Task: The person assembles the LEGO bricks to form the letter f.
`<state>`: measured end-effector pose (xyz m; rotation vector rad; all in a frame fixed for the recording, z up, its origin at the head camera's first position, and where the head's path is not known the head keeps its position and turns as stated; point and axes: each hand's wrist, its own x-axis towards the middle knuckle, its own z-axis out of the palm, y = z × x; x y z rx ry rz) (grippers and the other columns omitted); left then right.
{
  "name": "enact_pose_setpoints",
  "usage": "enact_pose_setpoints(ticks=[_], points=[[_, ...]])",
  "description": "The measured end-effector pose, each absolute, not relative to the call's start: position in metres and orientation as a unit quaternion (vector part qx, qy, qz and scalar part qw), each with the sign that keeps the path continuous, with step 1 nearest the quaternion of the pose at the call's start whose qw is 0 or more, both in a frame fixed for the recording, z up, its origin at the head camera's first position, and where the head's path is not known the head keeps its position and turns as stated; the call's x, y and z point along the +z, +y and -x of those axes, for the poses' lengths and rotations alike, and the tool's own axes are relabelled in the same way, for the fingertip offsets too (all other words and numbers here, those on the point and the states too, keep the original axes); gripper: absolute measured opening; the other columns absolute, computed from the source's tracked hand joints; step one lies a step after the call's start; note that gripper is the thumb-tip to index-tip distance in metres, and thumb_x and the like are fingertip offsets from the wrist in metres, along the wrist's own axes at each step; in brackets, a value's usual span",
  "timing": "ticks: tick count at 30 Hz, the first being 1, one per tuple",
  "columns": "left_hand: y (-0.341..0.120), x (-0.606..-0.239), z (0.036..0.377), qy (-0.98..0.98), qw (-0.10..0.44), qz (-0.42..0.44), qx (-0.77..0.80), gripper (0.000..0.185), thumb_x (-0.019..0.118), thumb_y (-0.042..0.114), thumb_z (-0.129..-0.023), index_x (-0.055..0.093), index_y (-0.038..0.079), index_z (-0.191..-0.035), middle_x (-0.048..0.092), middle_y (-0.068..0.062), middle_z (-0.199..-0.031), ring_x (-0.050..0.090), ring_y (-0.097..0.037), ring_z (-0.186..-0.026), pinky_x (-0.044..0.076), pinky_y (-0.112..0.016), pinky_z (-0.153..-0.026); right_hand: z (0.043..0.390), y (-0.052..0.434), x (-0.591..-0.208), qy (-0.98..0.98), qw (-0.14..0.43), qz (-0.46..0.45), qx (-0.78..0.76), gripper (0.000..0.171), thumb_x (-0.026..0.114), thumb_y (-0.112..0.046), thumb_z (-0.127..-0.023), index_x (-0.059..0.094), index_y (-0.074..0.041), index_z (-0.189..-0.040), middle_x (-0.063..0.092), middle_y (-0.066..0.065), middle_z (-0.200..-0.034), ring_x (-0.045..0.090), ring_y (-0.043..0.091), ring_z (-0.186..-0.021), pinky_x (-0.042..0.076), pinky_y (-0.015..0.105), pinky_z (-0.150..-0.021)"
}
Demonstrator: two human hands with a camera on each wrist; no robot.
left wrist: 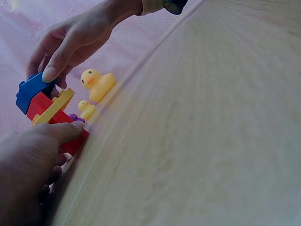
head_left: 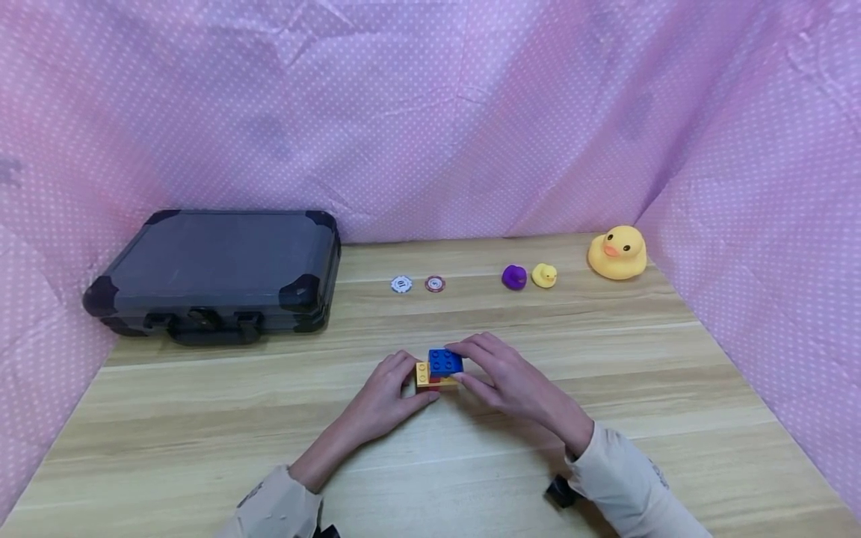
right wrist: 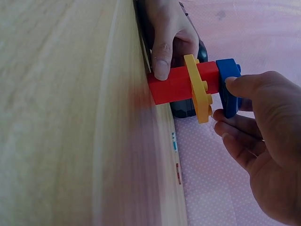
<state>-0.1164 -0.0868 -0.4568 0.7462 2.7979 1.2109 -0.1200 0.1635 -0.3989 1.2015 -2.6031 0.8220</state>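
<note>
A small stack of toy bricks stands on the wooden table (head_left: 202, 418): a red brick (right wrist: 176, 84) at the bottom, a flat yellow plate (right wrist: 200, 92) across it, another red piece and a blue brick (head_left: 445, 362) on top. My left hand (head_left: 390, 396) holds the lower red brick (left wrist: 70, 141) with thumb and fingers. My right hand (head_left: 498, 377) pinches the blue brick (right wrist: 229, 87) between thumb and fingers. The same blue brick (left wrist: 30, 92) sits slightly tilted in the left wrist view.
A dark hard case (head_left: 215, 273) lies at the back left. Two poker chips (head_left: 417, 284), a purple duck (head_left: 514, 277), a small yellow duck (head_left: 544, 275) and a larger yellow duck (head_left: 617, 252) line the back. Pink dotted cloth (head_left: 430, 112) walls the table.
</note>
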Motion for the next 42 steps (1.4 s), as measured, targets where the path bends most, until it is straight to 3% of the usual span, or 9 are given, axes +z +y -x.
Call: enact_pose_setpoints(ticks=[15, 24, 37, 42], points=[[-0.087, -0.458, 0.116, 0.894, -0.001, -0.237, 0.381, 0.035, 0.081, 0.034, -0.092, 0.068, 0.013, -0.116, 0.055, 0.009, -0.101, 0.048, -0.012, -0.089, 0.041, -0.032, -0.074, 0.122, 0.165, -0.404, -0.86, 0.059, -0.391, 0.322, 0.047, 0.075, -0.018, -0.097, 0.059, -0.005, -0.14, 0.065, 0.003, -0.125, 0.06, 0.018, -0.115, 0.052, 0.041, -0.096], [-0.086, -0.457, 0.118, 0.897, 0.008, -0.23, 0.378, 0.04, 0.081, 0.038, -0.092, 0.068, 0.013, -0.121, 0.057, 0.008, -0.106, 0.048, -0.012, -0.092, 0.042, -0.033, -0.077, 0.124, 0.175, -0.415, -0.856, -0.013, -0.337, 0.391, 0.061, 0.08, -0.02, -0.093, 0.054, -0.005, -0.146, 0.063, 0.001, -0.128, 0.059, 0.023, -0.116, 0.052, 0.045, -0.095], [-0.087, -0.456, 0.116, 0.894, 0.014, -0.228, 0.384, 0.04, 0.081, 0.038, -0.091, 0.068, 0.013, -0.12, 0.057, 0.008, -0.106, 0.048, -0.013, -0.093, 0.042, -0.033, -0.077, 0.126, 0.175, -0.434, -0.827, -0.081, -0.297, 0.471, 0.037, 0.075, -0.017, -0.098, 0.061, -0.01, -0.131, 0.066, -0.002, -0.115, 0.06, 0.022, -0.103, 0.051, 0.038, -0.087], [-0.09, -0.454, 0.115, 0.887, 0.043, -0.218, 0.404, 0.053, 0.081, 0.044, -0.09, 0.065, 0.013, -0.13, 0.058, 0.006, -0.114, 0.05, -0.014, -0.1, 0.045, -0.036, -0.085, 0.124, 0.175, -0.433, -0.825, -0.077, -0.299, 0.473, 0.033, 0.074, -0.014, -0.098, 0.061, -0.011, -0.129, 0.066, -0.002, -0.114, 0.06, 0.022, -0.098, 0.051, 0.035, -0.082]])
